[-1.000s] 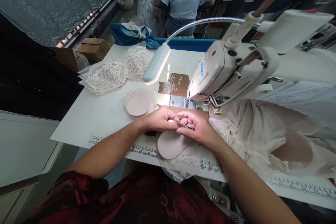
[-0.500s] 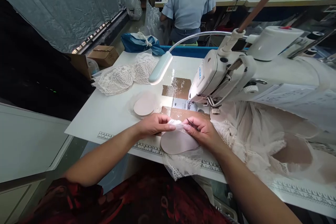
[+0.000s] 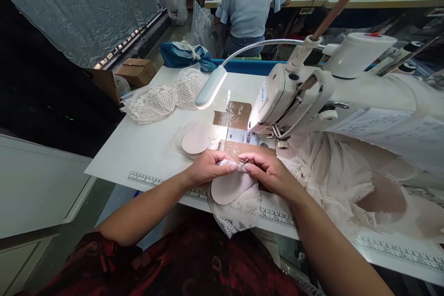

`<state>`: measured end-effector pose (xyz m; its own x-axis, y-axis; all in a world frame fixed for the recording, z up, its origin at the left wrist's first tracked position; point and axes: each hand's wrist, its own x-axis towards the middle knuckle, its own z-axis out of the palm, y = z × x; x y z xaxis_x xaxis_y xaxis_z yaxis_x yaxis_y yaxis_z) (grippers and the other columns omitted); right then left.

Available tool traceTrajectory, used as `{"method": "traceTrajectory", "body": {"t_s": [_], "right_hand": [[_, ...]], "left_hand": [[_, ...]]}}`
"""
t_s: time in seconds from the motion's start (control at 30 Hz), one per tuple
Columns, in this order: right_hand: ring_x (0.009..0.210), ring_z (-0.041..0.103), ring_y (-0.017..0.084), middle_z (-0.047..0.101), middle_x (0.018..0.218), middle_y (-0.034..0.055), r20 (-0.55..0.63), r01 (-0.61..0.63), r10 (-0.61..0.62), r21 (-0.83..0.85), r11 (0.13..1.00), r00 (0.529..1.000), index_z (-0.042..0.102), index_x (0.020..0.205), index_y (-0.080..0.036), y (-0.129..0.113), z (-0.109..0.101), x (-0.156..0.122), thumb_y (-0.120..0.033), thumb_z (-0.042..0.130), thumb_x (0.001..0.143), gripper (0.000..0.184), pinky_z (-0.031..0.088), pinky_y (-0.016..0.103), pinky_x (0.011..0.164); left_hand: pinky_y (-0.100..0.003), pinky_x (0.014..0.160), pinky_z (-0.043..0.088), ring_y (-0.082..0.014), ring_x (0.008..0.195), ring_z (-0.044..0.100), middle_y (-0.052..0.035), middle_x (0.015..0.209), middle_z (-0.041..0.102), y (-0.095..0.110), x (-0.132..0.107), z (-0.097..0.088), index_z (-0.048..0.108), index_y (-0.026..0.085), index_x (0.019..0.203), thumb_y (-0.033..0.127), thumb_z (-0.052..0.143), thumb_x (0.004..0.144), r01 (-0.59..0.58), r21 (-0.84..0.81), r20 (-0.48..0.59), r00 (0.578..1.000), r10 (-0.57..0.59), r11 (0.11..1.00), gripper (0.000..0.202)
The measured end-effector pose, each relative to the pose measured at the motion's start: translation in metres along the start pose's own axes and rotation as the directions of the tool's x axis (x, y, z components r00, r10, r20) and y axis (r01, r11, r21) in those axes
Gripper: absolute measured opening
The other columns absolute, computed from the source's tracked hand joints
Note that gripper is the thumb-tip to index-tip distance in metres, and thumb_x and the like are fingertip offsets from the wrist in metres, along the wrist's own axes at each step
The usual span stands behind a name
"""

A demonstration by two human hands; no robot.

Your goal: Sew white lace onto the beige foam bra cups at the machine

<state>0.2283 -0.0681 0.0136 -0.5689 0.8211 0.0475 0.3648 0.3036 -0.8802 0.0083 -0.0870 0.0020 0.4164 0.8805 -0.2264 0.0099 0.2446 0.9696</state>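
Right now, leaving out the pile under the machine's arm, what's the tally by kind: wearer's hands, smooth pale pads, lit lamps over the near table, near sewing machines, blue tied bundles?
Hands: 2 (left hand, right hand)
Pads: 2 (near pad, far pad)
Lamp: 1
Sewing machine: 1
Blue bundle: 1
Total: 7

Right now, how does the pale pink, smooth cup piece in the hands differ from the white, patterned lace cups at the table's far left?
The pale pink, smooth cup piece shows a plain face; the white, patterned lace cups show a leafy, textured surface. The left hand and right hand hold the cup piece; neither touches the lace cups. Both are pale and include lace.
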Motion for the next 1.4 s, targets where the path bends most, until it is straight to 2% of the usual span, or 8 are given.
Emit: {"method": "traceTrajectory", "body": {"t_s": [0.23,0.67,0.77,0.87,1.0,1.1,1.23,1.4], "right_hand": [[0.075,0.058,0.016,0.064,0.084,0.0028,0.078,-0.089,0.08,0.121,0.989,0.994,0.064,0.101,-0.02,-0.006,0.009,0.004,-0.042,0.06,0.086,0.027,0.046,0.028,0.065],[0.065,0.059,0.016,0.065,0.075,0.0026,-0.103,-0.172,0.202,0.246,0.954,0.974,0.064,0.092,-0.019,0.001,0.017,0.007,-0.045,0.061,0.082,0.028,0.047,0.029,0.059],[0.072,0.062,0.018,0.066,0.082,0.0027,-0.24,-0.157,0.198,0.181,0.971,0.95,0.058,0.108,-0.021,0.004,0.016,0.003,-0.046,0.062,0.081,0.037,0.051,0.032,0.068],[0.089,0.063,0.022,0.066,0.094,0.0051,-0.293,-0.025,-0.015,-0.133,0.991,0.956,0.058,0.119,-0.024,0.003,0.018,0.001,-0.035,0.065,0.078,0.043,0.049,0.035,0.08],[0.084,0.062,0.018,0.064,0.109,0.0081,0.087,0.296,-0.285,-0.395,0.87,0.955,0.065,0.108,-0.024,0.0,0.026,0.003,-0.013,0.052,0.076,0.037,0.046,0.028,0.07],[0.067,0.056,0.014,0.066,0.092,0.0043,0.261,0.331,-0.231,-0.459,0.825,0.937,0.066,0.079,-0.022,-0.003,0.025,0.002,-0.007,0.051,0.066,0.025,0.038,0.024,0.057],[0.059,0.049,0.014,0.057,0.064,0.0006,0.188,0.093,0.017,-0.563,0.821,0.982,0.053,0.058,-0.02,-0.008,0.004,-0.005,-0.004,0.05,0.059,0.017,0.03,0.025,0.052],[0.082,0.06,0.02,0.068,0.092,0.0052,-0.041,-0.144,0.138,-0.263,0.954,0.99,0.064,0.091,-0.021,-0.016,-0.008,0.004,-0.025,0.054,0.082,0.014,0.044,0.031,0.07]], "left_hand": [[-0.02,0.057,0.038,-0.01,0.064,0.052,-0.0014,0.07,0.059,-0.001,0.0,0.002,0.07,0.01,0.079,0.039,0.076,0.071,0.007,-0.093,-0.041,0.999,-0.011,0.996,0.031],[-0.021,0.056,0.038,-0.0105,0.061,0.05,-0.0003,0.066,0.056,0.003,-0.002,0.002,0.067,0.011,0.081,0.045,0.066,0.079,-0.057,0.119,-0.019,0.998,0.059,0.991,0.034],[-0.022,0.051,0.032,-0.0089,0.053,0.042,0.0024,0.054,0.047,0.023,-0.014,-0.003,0.062,0.013,0.065,0.045,0.061,0.083,-0.144,0.554,-0.011,0.984,0.18,0.82,0.037],[-0.024,0.056,0.035,-0.011,0.056,0.047,0.0003,0.057,0.053,0.044,-0.019,-0.017,0.063,0.014,0.063,0.04,0.057,0.086,-0.176,0.829,-0.069,0.909,0.41,0.531,0.035],[-0.031,0.084,0.043,-0.0237,0.105,0.055,-0.01,0.115,0.062,0.054,0.004,-0.048,0.065,0.016,0.109,0.033,0.061,0.08,-0.076,0.902,-0.158,0.858,0.489,0.426,0.033],[-0.034,0.086,0.042,-0.0289,0.106,0.054,-0.0109,0.116,0.061,0.048,0.027,-0.066,0.065,0.017,0.11,0.026,0.066,0.068,0.083,0.865,-0.24,0.935,0.262,0.495,0.043],[-0.026,0.063,0.042,-0.0209,0.075,0.06,-0.0052,0.08,0.067,0.036,0.033,-0.067,0.07,0.017,0.084,0.029,0.062,0.07,0.075,0.8,-0.2,0.969,0.146,0.596,0.021],[-0.022,0.059,0.041,-0.0151,0.07,0.059,-0.0022,0.079,0.065,0.033,0.023,-0.059,0.065,0.015,0.079,0.039,0.061,0.075,-0.066,0.484,-0.085,0.989,0.122,0.872,0.025]]}}
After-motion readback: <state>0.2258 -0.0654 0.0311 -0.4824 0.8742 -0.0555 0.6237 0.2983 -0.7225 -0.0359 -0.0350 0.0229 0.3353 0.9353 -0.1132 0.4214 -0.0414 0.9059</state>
